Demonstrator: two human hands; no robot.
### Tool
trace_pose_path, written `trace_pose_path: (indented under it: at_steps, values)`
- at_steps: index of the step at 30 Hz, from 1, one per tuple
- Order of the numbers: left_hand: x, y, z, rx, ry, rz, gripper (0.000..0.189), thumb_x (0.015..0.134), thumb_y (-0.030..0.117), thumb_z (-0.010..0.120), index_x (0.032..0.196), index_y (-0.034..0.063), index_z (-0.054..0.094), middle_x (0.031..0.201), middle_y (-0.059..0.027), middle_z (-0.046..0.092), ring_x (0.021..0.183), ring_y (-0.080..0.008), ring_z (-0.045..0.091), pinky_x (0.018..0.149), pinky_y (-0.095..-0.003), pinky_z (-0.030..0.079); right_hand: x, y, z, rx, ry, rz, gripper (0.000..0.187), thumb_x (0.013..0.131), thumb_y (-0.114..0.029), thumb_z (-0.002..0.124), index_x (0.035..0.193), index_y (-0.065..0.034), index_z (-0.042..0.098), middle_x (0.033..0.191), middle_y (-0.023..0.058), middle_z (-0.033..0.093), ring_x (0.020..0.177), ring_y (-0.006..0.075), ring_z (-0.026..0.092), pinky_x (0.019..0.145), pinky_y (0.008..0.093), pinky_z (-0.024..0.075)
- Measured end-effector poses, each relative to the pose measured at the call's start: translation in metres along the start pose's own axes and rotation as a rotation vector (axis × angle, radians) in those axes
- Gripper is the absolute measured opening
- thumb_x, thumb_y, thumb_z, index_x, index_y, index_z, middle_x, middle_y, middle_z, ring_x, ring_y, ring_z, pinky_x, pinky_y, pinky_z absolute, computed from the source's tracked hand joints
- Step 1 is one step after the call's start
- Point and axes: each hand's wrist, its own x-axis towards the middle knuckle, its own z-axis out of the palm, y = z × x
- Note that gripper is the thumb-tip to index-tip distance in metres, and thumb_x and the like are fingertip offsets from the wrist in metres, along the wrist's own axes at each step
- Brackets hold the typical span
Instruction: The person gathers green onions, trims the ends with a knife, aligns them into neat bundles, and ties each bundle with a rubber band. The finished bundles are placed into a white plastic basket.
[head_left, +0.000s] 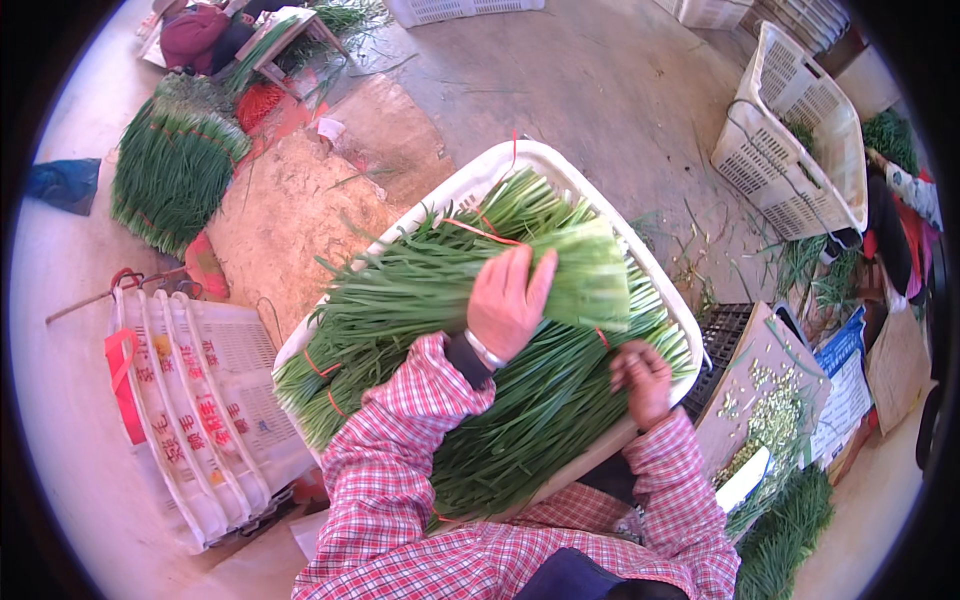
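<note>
A white plastic crate (679, 322) stands before me, full of bundles of green garlic chives (510, 420) tied with red bands. My left hand (510, 300) lies over an upper bundle with its pale cut ends (589, 277) to the right; the fingers are bent and the thumb points up, and whether they grip it I cannot tell. A red band crosses that bundle just beyond the fingers. My right hand (643, 379), its fingers curled, is at the crate's right side over the lower chives, close to a red band. Whether it holds anything is hard to see.
Stacked white crates (202, 420) stand at the left, with a large heap of chives (176, 165) beyond. An open white crate (795, 142) is at the upper right. A board with trimmings (757, 390) and a white-bladed tool (744, 480) lie at the right. People sit at the upper left and far right.
</note>
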Motion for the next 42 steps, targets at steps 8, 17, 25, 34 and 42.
trace_pose_path:
  at_steps: [8, 17, 25, 34, 42]
  values:
    - [-0.022, 0.005, -0.059, -0.148, 0.116, 0.019, 0.036, 0.074, 0.01, 0.052, 0.11, 0.0061, 0.055, 0.105, -0.0193, 0.054, 0.093, -0.0309, 0.056, 0.08, -0.0395, 0.047, 0.091, -0.131, 0.046, -0.106, -0.389, -0.194, 0.036, 0.087, -0.019, 0.052, 0.116, 0.0022, 0.05, 0.109, 0.0138, 0.058, 0.104, 0.0223, 0.054, 0.088, 0.0341, 0.0436]
    - [0.014, -0.051, -0.177, -1.441, -0.246, -0.722, 0.089, 0.055, 0.017, 0.085, 0.126, -0.0043, 0.037, 0.116, -0.011, 0.054, 0.106, -0.0194, 0.052, 0.092, -0.0337, 0.042, 0.076, -0.055, 0.154, 0.779, -0.903, 0.273, 0.07, 0.086, -0.054, 0.043, 0.134, -0.0047, 0.029, 0.131, 0.0144, 0.042, 0.121, 0.0277, 0.04, 0.098, 0.0456, 0.0358]
    - [0.086, -0.165, -0.11, -1.243, -0.758, -0.609, 0.064, 0.067, 0.008, 0.074, 0.122, -0.0035, 0.043, 0.111, -0.0095, 0.057, 0.099, -0.0155, 0.054, 0.088, -0.0294, 0.043, 0.127, -0.022, 0.161, -1.394, -0.383, -0.828, 0.044, 0.087, -0.039, 0.049, 0.111, -0.0016, 0.05, 0.112, 0.0148, 0.052, 0.108, 0.0252, 0.048, 0.094, 0.0377, 0.0349]
    - [0.054, -0.133, 0.073, -1.189, -0.829, -0.587, 0.064, 0.067, 0.013, 0.076, 0.121, -0.0037, 0.045, 0.103, -0.0091, 0.06, 0.093, -0.0158, 0.056, 0.083, -0.03, 0.045, 0.145, -0.002, 0.102, -1.657, -0.265, -0.872, 0.036, 0.076, -0.039, 0.058, 0.081, -0.0041, 0.064, 0.079, 0.0087, 0.061, 0.084, 0.0222, 0.054, 0.084, 0.0332, 0.0357]
    - [0.033, -0.127, 0.111, -1.008, -0.716, -0.469, 0.087, 0.065, 0.04, 0.076, 0.125, -0.0072, 0.035, 0.106, -0.0218, 0.057, 0.095, -0.0282, 0.058, 0.082, -0.0348, 0.046, 0.142, -0.002, 0.1, -1.571, -0.225, -0.919, 0.032, 0.073, -0.035, 0.061, 0.079, -0.0032, 0.063, 0.081, 0.0105, 0.061, 0.087, 0.0251, 0.054, 0.087, 0.0368, 0.0348]
